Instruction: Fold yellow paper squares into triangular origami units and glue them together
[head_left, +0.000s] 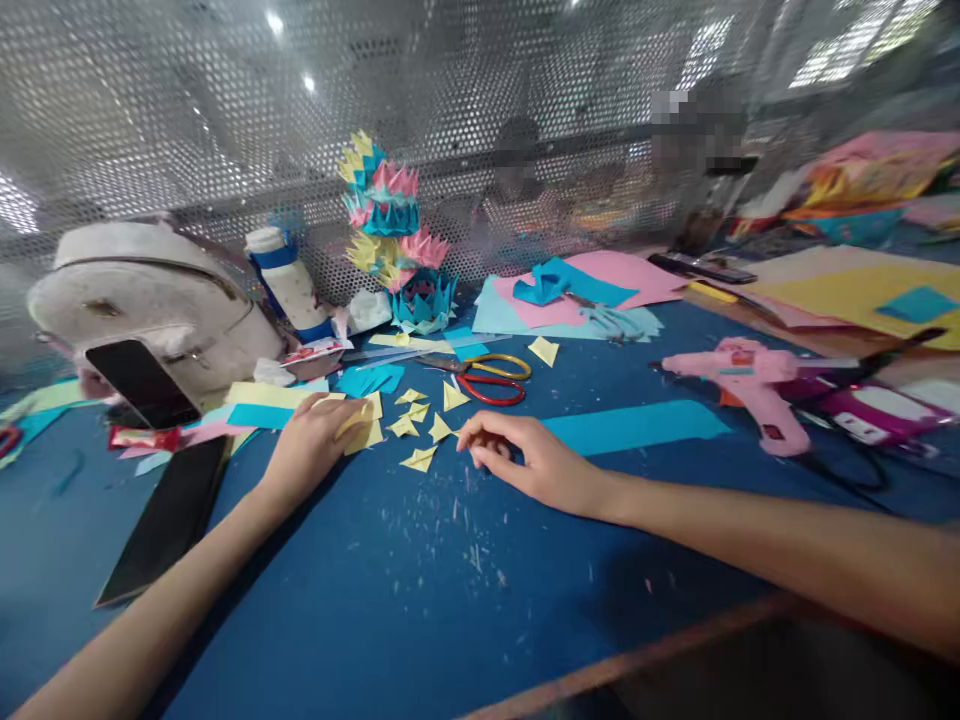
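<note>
My left hand [319,435] is closed over small yellow paper squares [366,436], its fingertips on a yellow piece. My right hand [536,455] rests on the blue table with its fingers curled together; what they hold, if anything, is hidden. Its fingertips are close to the tip of a folded yellow paper triangle [439,429]. Several more folded yellow pieces [418,459] lie between my hands. Behind them are scissors [491,380] with one yellow and one red handle. A long blue paper strip [637,426] lies behind my right hand.
A pink glue gun [739,375] with a dark cable lies at right. A tiered folded-paper piece [405,240] stands at the back. A white backpack [157,290], a phone [142,382] and a bottle [289,285] are at left. Coloured sheets [630,272] lie before a perforated metal screen [247,100].
</note>
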